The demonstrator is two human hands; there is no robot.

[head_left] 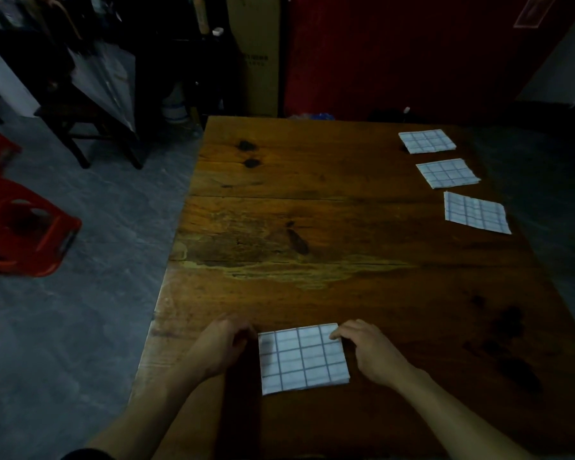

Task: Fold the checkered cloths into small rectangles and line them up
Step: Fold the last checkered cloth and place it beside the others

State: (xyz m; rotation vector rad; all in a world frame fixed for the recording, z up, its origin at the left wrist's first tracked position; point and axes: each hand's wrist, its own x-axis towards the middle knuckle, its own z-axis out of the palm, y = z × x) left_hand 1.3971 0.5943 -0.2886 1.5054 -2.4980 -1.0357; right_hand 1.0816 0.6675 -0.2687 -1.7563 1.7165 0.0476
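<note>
A folded white cloth with a blue check (302,358) lies near the front edge of the wooden table (312,210). My left hand (221,346) sits at the cloth's left edge with its fingers curled; whether it grips the edge is unclear. My right hand (367,348) rests at the cloth's far right corner, fingertips on the fabric. Three more folded checkered cloths lie in a row along the table's right side: the far one (427,141), the middle one (447,173) and the near one (475,212).
A red plastic stool (20,227) stands on the grey floor to the left of the table. A dark wooden chair (87,127) and a tall cardboard box (258,54) stand beyond the table's far left corner. A red wall is behind the table.
</note>
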